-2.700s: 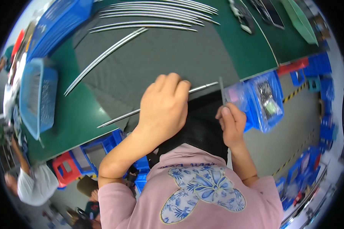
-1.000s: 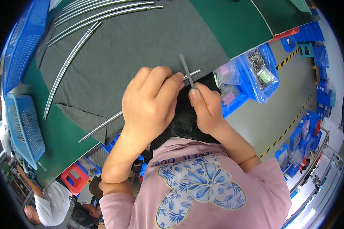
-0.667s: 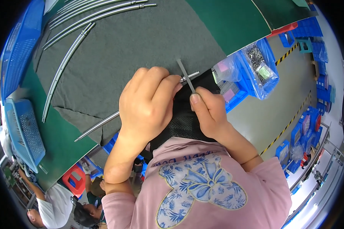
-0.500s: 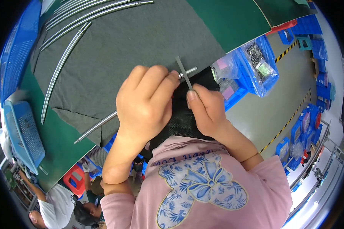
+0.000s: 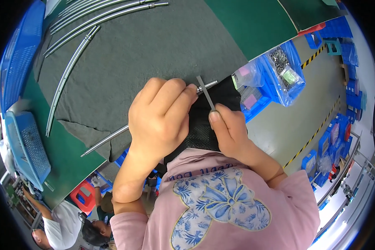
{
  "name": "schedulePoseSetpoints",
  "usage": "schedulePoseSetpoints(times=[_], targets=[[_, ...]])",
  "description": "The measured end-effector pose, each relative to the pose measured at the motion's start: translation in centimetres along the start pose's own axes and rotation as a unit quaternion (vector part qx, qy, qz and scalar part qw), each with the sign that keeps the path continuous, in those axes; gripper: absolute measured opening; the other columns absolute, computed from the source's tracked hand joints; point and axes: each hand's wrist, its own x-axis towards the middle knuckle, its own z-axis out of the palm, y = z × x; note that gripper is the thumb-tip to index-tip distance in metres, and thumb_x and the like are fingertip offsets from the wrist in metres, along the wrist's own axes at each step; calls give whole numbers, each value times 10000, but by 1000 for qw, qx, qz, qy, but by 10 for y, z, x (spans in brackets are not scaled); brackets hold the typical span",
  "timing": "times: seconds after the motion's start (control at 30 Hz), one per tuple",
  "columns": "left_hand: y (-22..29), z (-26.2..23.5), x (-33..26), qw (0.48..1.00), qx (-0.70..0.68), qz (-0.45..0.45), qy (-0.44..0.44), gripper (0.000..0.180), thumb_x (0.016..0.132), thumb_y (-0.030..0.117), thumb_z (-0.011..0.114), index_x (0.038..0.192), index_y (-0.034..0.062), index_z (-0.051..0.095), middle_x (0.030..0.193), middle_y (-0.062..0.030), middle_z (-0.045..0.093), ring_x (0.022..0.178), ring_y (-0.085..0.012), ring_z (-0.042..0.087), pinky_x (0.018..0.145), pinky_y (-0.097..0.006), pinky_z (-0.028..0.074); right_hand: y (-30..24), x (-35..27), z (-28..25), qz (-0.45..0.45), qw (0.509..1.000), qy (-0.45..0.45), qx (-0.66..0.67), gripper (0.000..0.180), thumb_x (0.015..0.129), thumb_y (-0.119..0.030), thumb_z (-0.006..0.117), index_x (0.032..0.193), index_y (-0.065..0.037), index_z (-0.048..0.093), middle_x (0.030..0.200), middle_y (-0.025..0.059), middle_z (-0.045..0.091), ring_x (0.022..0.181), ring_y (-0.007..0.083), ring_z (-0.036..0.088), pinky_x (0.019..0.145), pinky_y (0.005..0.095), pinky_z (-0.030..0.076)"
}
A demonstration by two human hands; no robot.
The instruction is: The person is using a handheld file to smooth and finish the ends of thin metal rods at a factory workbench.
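My left hand (image 5: 158, 118) is wrapped round a slim shiny metal rod (image 5: 106, 140). One end of the rod sticks out to the lower left, and the stepped tip (image 5: 210, 84) comes out past my thumb and fingers. Pinched between the thumb and fingers of my right hand (image 5: 232, 131) is a thin flat grey file (image 5: 205, 92). It crosses the rod just short of the tip and appears to touch it. The middle of the rod is hidden inside my left fist.
Several curved metal rods (image 5: 71, 75) lie on a grey cloth (image 5: 154, 46) over the green table (image 5: 254, 25). Blue baskets (image 5: 29, 146) stand at the left edge. A blue bin (image 5: 293, 89) of small metal parts is at the right. Two people (image 5: 66, 225) sit at lower left.
My right hand has drawn the file nearer to my body and slightly right across the rod. My left hand and the rod's tip have shifted slightly the same way.
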Motion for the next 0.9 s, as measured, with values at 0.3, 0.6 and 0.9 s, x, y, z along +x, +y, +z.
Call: schedulePoseSetpoints(times=[0.3,0.6,0.9], targets=[[0,0,1,1000,-2,-4,-4,266,531,29,626,796,16,622,761,-43,530,624,-202,487,497,-304,418,13,3,13,-63,997,40,9,137,866,-138,496,793,-24,517,515,137,489,474,325,532,424,383,373],[1,2,-2,1000,6,1,9,263,533,30,624,796,17,621,747,-41,525,604,-200,478,488,-299,421,23,3,12,-89,996,16,23,131,863,-114,489,820,5,522,507,138,474,462,327,521,417,380,361],[1,2,-2,1000,10,-3,0,255,533,41,614,787,20,621,748,-40,525,606,-199,482,484,-300,419,28,3,16,-92,995,8,49,127,851,-106,493,762,-16,496,505,134,466,453,331,513,414,376,364]])
